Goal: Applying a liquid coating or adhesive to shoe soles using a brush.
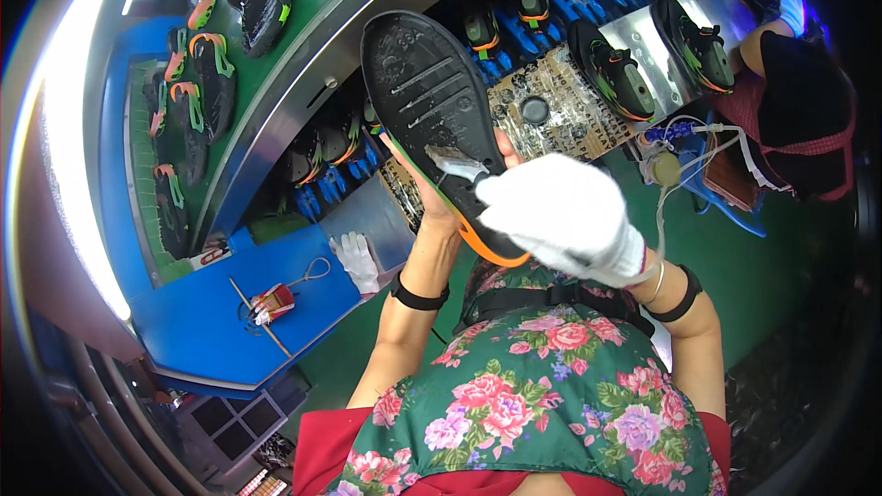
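A large black shoe sole (pixel 418 83), ridged across its wide part and with an orange and green edge, is tilted up in front of me. My bare left hand (pixel 432 197) grips it from below, with fingertips showing past its right side. A white glove covers my right hand (pixel 562 216), which is closed over the sole's narrower end. From its fingers juts a small brush-like tool (pixel 464 168) with a pale flat tip against the black surface. The tool's handle is mostly hidden in the glove.
Black soles with orange and green ends (pixel 216 83) lie on a green conveyor at upper left. Shoes (pixel 611 69) line the rack ahead, beside a taped cardboard piece (pixel 542 106). A blue table (pixel 202 321) bears a red container and white glove (pixel 356 259). Another person (pixel 799 101) works at upper right.
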Demonstrator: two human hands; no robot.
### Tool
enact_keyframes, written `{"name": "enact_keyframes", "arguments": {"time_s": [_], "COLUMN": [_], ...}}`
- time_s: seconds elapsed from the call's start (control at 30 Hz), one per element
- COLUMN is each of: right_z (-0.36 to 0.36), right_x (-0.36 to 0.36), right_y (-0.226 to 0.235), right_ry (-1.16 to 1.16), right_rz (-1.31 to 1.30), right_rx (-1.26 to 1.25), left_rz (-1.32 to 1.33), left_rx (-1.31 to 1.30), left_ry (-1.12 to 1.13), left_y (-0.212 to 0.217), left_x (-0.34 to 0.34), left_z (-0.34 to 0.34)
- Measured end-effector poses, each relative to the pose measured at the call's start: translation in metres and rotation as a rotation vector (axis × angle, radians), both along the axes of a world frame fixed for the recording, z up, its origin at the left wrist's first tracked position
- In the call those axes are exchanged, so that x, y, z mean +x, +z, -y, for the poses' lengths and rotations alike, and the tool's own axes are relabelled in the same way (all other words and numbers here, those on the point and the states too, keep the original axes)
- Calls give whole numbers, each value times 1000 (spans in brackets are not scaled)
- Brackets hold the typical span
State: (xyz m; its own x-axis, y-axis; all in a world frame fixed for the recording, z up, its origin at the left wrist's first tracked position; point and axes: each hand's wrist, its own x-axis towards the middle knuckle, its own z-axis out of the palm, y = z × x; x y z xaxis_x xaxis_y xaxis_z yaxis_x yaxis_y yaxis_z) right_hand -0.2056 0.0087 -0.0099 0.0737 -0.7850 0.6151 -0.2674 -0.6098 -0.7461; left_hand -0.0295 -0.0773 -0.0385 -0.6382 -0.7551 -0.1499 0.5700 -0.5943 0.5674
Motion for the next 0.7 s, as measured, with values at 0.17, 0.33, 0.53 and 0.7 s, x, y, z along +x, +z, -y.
{"name": "enact_keyframes", "arguments": {"time_s": [0.17, 0.33, 0.53, 0.7], "right_z": [-1, -1, -6, -4], "right_x": [0, -1, -3, -6], "right_y": [2, -6, -4, -4], "right_ry": [90, 41, 106, 61], "right_rz": [-24, -26, 3, 52], "right_rx": [-95, -60, 31, 27], "left_rz": [-130, -215, -216, -173], "left_rx": [19, 28, 49, -117], "left_ry": [16, 8, 53, 7], "left_y": [-9, -18, -15, -9], "left_x": [5, 9, 9, 9], "left_z": [7, 20, 23, 30]}}
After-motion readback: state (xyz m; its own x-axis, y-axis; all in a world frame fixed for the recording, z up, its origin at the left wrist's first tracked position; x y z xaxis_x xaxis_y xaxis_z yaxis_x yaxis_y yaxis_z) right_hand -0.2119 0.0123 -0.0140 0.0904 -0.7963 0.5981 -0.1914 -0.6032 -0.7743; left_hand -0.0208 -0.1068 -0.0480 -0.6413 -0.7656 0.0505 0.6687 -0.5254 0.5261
